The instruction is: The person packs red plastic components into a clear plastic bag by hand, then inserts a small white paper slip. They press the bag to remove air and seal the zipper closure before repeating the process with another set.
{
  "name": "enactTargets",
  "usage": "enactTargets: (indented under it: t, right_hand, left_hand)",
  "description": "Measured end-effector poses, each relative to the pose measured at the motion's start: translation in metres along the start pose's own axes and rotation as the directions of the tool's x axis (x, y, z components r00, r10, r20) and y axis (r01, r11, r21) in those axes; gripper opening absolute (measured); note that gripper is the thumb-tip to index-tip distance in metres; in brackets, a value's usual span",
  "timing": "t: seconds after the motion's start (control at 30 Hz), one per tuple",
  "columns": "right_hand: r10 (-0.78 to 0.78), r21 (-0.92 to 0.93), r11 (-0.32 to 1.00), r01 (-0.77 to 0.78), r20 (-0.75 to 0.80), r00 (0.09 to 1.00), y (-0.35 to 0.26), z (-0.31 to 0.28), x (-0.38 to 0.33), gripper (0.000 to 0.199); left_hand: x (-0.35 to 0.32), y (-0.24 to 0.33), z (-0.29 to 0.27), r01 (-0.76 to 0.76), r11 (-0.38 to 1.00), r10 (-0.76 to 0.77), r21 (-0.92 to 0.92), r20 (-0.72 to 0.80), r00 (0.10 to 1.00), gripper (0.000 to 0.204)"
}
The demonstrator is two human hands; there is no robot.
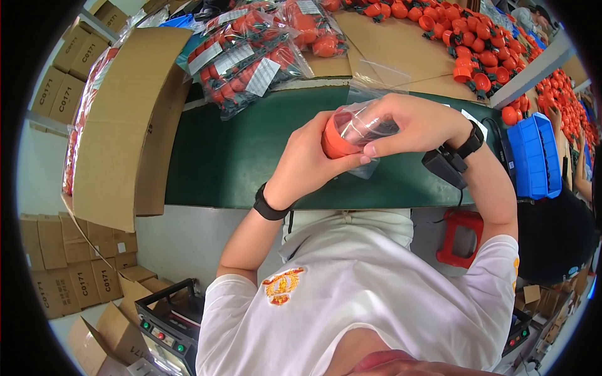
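Over the green tabletop (251, 147), my left hand (304, 160) is closed round an orange plastic cup (337, 143), with its thumb along the near side. A transparent plastic bag (376, 81) lies in and around the cup and stands up behind it. My right hand (417, 122) is bent over the cup from the right, gripping the bag, its thumb by the rim. Part of its fingers are under the film. Something dark (384, 128) shows beneath that hand; what it is I cannot make out.
Packed bags of orange cups (251, 62) lie at the far left beside a tall open carton (125, 125). Loose orange cups with dark parts (483, 53) are heaped at the far right, near a metal post (533, 72). A blue bin (533, 156) stands at the right edge.
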State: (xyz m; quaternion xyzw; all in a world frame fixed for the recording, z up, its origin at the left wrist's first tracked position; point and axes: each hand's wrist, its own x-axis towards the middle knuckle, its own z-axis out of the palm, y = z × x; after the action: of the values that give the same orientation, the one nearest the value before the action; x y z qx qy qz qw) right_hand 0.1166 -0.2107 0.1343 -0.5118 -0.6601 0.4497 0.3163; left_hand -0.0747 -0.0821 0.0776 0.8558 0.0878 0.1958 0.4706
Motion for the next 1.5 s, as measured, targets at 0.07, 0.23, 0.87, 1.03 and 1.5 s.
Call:
enactTargets:
  t: [0.07,0.23,0.87,1.03,1.5]
  right_hand:
    - [0.075,-0.092,0.993,-0.07,0.048,0.996,-0.005,-0.002,0.003,0.028]
    - [-0.037,-0.231,0.973,0.03,-0.026,0.999,0.0,0.006,0.003,0.028]
    - [0.178,-0.099,0.658,-0.746,-0.943,0.282,0.259,-0.184,-0.208,0.056]
    - [0.317,-0.263,0.262,-0.928,-0.885,0.341,0.254,-0.169,-0.197,0.055]
    - [-0.167,-0.766,0.588,-0.26,-0.43,0.887,-0.011,-0.032,-0.068,0.033]
  left_hand:
    - [0.002,0.002,0.0,0.01,1.0,-0.01,-0.006,0.009,1.0,0.07]
    - [0.007,-0.004,0.008,-0.022,1.0,0.023,-0.017,0.077,0.997,0.074]
    - [-0.012,-0.042,-0.018,0.102,0.968,-0.143,-0.229,-0.171,0.975,0.061]
    - [-0.011,-0.039,-0.024,0.109,0.969,-0.141,-0.223,-0.134,0.981,0.059]
    - [-0.004,-0.031,-0.019,0.078,0.996,-0.077,0.037,-0.024,0.997,0.066]
